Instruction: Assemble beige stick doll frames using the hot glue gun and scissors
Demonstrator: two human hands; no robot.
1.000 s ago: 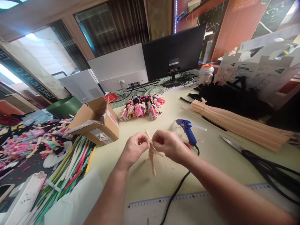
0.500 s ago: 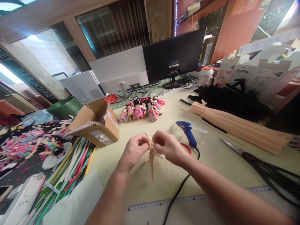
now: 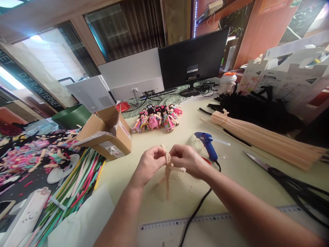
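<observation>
Both hands meet over the middle of the pale table. My left hand pinches the left side of a beige pipe-cleaner figure. From the other side, my right hand has its fingers closed on the same figure near its top. A straight end pokes up between the hands, a short piece sticks out to the right, and a twisted length hangs down, slightly blurred. Beyond the right hand lies a blue glue gun with a clear stick in its back. Finished small dolls stand grouped behind the hands.
An open cardboard box and colored pipe cleaners are on the left. Rightward lie a beige bundle, black pipe cleaners and large scissors. A ruler and a black cable cross the front. Monitors stand behind.
The fingertips have shifted slightly on the figure, and its hanging length is more blurred. The whole scene has moved a little to the right in view.
</observation>
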